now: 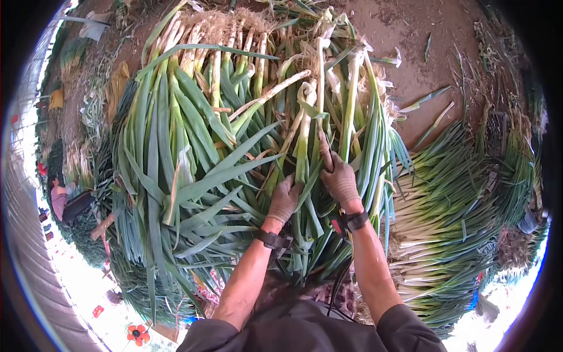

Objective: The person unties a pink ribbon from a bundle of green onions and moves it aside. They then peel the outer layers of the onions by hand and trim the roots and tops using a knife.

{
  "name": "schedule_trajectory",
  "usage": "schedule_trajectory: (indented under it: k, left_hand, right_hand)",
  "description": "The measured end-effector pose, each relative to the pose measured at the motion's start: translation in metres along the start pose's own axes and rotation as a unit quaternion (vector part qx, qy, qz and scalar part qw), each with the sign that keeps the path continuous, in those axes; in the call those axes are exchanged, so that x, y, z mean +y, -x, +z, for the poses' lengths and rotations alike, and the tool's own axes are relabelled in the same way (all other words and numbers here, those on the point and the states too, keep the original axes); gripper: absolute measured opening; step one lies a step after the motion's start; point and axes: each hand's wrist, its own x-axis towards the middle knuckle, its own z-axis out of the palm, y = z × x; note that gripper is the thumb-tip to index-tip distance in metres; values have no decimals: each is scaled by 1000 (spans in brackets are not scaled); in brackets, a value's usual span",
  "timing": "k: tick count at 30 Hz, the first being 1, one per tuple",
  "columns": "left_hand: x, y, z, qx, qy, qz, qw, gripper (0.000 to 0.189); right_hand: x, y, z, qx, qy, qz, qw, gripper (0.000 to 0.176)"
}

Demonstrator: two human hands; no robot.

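Observation:
A big heap of green onions point(167, 135) with pale stems and hairy roots toward the top lies in front of me. My left hand point(285, 199), in a tan glove, is closed round the lower leaves of an onion stalk point(303, 141) near the middle. Just to its right my right hand point(340, 180), gloved too, grips a thin brownish stick-like piece point(324, 148) that points up along another pale stem. Its thumb lies along the piece. Dark bands circle both wrists.
At the right, a long row of cleaned onions point(428, 234) lies with white stems to the left. Bare brown soil point(410, 35) shows at the upper right. At the far left a person point(60, 199) in pink sits among more onions.

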Motion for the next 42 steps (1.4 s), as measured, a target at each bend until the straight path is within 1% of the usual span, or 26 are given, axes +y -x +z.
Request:
schedule_trajectory:
  k: [3,7,10,13,14,15,17,20,21,22,23,26,28,29,30,31,32,33,34,35,37,38,39,40,41,42]
  left_hand:
    - [-1,0,1,2,37,-9,999,33]
    - [-5,-1,2,13,6,18,1000,33]
    - [-8,-1,4,17,20,43,999,34]
    - [-6,-2,4,14,47,38,998,37]
    - [-4,-1,3,17,40,34,998,38]
    - [3,0,3,19,33,30,999,39]
    - [19,0,6,42,-75,30,996,37]
    - [21,-4,23,81,-238,52,966,34]
    - [19,-6,31,95,-293,62,949,32]
    - [19,-6,43,92,-312,61,944,32]
    - [21,-6,56,100,-335,68,935,33]
    - [26,-4,87,95,-362,73,924,34]
    - [20,-5,107,87,-358,119,922,36]
    - [14,-3,112,82,-356,141,920,36]
    - [22,0,105,33,-335,127,933,36]
    - [16,-2,93,55,-340,150,927,36]
    - [9,-5,76,77,-346,173,919,35]
    - [4,-9,57,99,-352,197,910,35]
    - [15,-10,35,107,-375,78,918,36]
    - [27,-10,14,113,-392,-43,912,38]
    - [-13,-19,-13,177,-470,-24,864,40]
    - [-40,-26,-23,185,-499,-15,847,40]
    - [-67,-32,-31,191,-526,-6,828,40]
    - [-72,-34,-36,196,-553,4,810,41]
    - [-77,-35,-38,180,-533,-3,827,41]
    - [-73,-34,-37,163,-511,-10,844,42]
  right_hand:
    - [0,-26,-2,6,10,10,1000,34]
    - [1,-60,0,19,26,3,999,33]
    - [3,-88,-1,12,46,-2,999,33]
    - [-3,-97,-14,-5,3,12,1000,31]
    - [4,-99,-14,1,18,-22,1000,30]
    - [8,-94,-16,-12,4,-20,1000,30]
    - [15,-69,-19,-37,-22,-15,999,30]
    - [-4,6,-44,-19,-42,-67,997,28]
    - [6,23,-42,-40,-23,14,999,32]
    - [13,40,-40,-59,-47,15,997,36]
    - [1,59,-52,-94,-60,45,993,42]
    - [6,85,-57,-60,-90,44,993,53]
    - [17,88,-57,-35,-115,66,991,59]
    - [20,90,-58,-50,-94,76,991,57]
    - [21,91,-60,-63,-73,86,992,55]
    - [21,93,-60,-77,-53,94,991,53]
    - [18,96,-61,-57,-75,99,991,53]
    - [28,97,-57,-44,-89,75,992,58]
    - [21,99,-59,-68,-73,84,991,58]
    - [12,104,-60,-92,-56,95,990,59]
    - [1,114,-48,-195,-23,47,979,59]
    - [-7,119,-41,-218,-29,37,975,59]
    - [-2,125,-30,-196,-55,1,979,58]
    - [2,129,-19,-184,-64,-1,981,57]
    - [3,132,-12,-172,-73,-2,982,55]
    - [1,134,-10,-185,-68,2,980,54]
